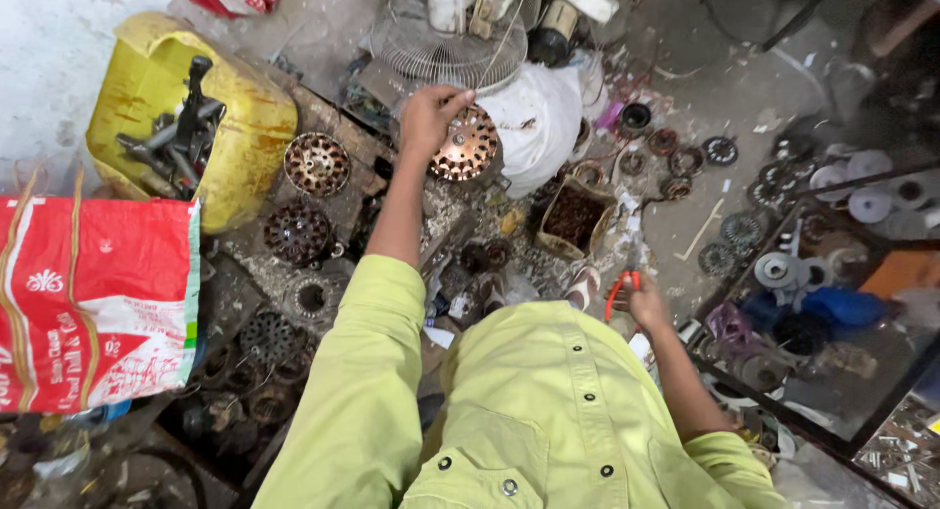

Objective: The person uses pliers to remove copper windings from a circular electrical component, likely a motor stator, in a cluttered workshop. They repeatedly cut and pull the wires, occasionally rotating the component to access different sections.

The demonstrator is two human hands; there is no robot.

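A: Location of the copper-wound stator [466, 145]?
B: Raised above the cluttered floor [685, 69], beside a white cloth [539, 117], below a fan grille [446, 54].
A: Fingers?
B: Left hand [428, 117] grips the stator rim. Right hand [646, 301] is closed on red-handled pliers [617, 292].

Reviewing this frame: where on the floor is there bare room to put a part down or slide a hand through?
The barest patch is the grey floor at upper right, between the white cloth bundle and the scattered rings. Around the left hand on the copper-wound stator it is crowded with more stators and debris. The right hand, holding red-handled pliers, is hemmed by parts.
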